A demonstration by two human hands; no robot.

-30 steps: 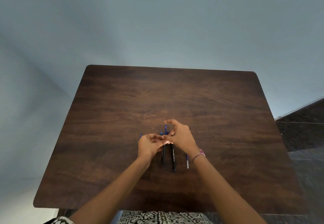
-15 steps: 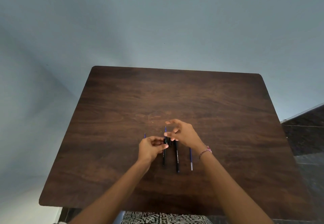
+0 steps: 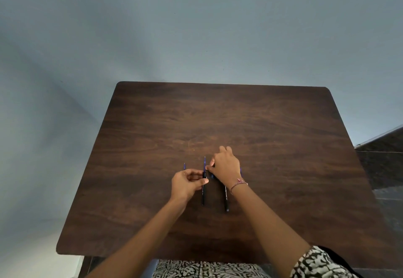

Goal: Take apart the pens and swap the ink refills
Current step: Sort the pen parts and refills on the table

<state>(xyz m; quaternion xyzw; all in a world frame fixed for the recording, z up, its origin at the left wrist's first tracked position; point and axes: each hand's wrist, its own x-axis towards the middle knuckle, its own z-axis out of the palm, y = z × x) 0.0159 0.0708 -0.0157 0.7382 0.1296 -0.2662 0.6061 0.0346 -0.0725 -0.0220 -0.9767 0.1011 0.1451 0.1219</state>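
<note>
Two black pen barrels lie lengthwise on the dark wooden table (image 3: 283, 147). My left hand (image 3: 188, 183) pinches the left barrel (image 3: 203, 192) near its front end, where a blue refill tip (image 3: 204, 161) sticks out toward the far side. My right hand (image 3: 224, 166) hovers over the front of the right barrel (image 3: 226, 197), its fingertips touching the left pen's front; what they pinch is hidden. A loose blue refill tip (image 3: 184, 166) peeks out beyond my left hand. Another blue refill (image 3: 240, 170) is mostly hidden behind my right wrist.
The table's near edge (image 3: 152, 256) lies just above my patterned clothing (image 3: 209, 270). A pale wall stands behind the table, and dark flooring (image 3: 381, 168) runs along the right.
The camera has tilted and shifted. My right hand has lowered onto the pens, with its fingers now curled down at the left pen's front. My left hand keeps its grip.
</note>
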